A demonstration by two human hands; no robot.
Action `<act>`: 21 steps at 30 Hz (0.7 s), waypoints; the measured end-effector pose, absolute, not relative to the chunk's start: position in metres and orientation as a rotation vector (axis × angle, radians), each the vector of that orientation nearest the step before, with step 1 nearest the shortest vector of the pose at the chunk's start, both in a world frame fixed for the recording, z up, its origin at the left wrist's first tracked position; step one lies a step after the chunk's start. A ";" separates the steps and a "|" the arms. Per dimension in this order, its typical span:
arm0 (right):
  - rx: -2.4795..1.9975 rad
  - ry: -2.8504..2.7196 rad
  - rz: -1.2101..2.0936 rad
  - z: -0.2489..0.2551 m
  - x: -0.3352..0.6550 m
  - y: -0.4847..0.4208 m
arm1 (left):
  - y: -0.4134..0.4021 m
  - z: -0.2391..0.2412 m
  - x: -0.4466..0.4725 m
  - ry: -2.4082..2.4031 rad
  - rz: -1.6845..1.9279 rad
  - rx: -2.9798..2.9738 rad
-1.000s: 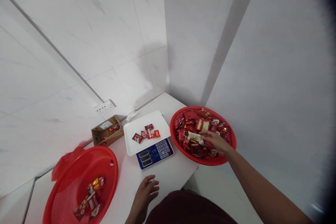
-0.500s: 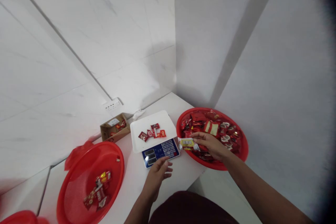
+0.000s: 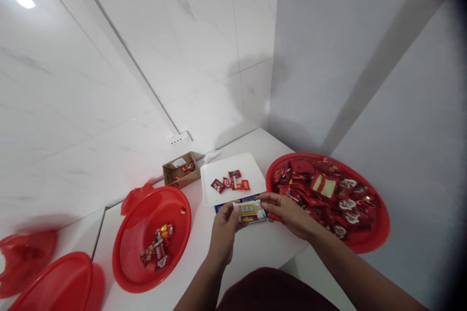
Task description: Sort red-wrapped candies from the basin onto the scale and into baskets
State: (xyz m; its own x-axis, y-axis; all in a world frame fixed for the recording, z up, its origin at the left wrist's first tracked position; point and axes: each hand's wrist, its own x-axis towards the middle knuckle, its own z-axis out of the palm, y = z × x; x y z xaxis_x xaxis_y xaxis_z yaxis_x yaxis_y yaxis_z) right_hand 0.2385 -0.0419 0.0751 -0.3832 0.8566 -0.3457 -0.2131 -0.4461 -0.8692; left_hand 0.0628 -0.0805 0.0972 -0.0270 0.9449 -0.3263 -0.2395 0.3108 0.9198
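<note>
A white and yellow snack packet (image 3: pixel 251 212) is held level between my two hands, in front of the scale. My left hand (image 3: pixel 226 228) pinches its left end with the thumb on top. My right hand (image 3: pixel 288 211) grips its right end, and a bit of something red shows under those fingers. Behind them, several small red wrapped sweets (image 3: pixel 233 182) lie on the white pan (image 3: pixel 209 172) of the scale. Its blue keypad (image 3: pixel 250 198) is mostly covered by the hands and packet.
A red basket (image 3: pixel 383 233) heaped with red packets stands at the right. At the left, another red basket (image 3: pixel 120 257) holds a few packets. A cardboard box (image 3: pixel 186 181) with sweets sits by the wall; a further red basket (image 3: pixel 83 272) is at lower left.
My right hand has brought the packet left from the red basket's edge to in front of the scale. My left hand, open before, has closed on its left end. The view has turned left.
</note>
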 end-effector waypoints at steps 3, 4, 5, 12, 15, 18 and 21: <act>-1.111 -0.986 1.907 0.067 0.235 -0.045 | -0.081 0.098 0.061 1.258 1.138 0.738; -1.108 -0.982 1.913 0.064 0.233 -0.045 | -0.081 0.099 0.060 1.271 1.140 0.733; -1.106 -0.976 1.916 0.062 0.232 -0.046 | -0.081 0.099 0.060 1.279 1.139 0.732; -1.102 -0.957 1.903 0.060 0.226 -0.048 | -0.085 0.094 0.056 1.283 1.128 0.746; -1.118 -0.918 1.907 0.064 0.226 -0.050 | -0.086 0.089 0.053 1.317 1.157 0.770; -1.131 -0.885 1.914 0.068 0.226 -0.052 | -0.085 0.086 0.051 1.353 1.168 0.822; -1.126 -0.870 1.917 0.069 0.227 -0.054 | -0.085 0.086 0.051 1.356 1.142 0.856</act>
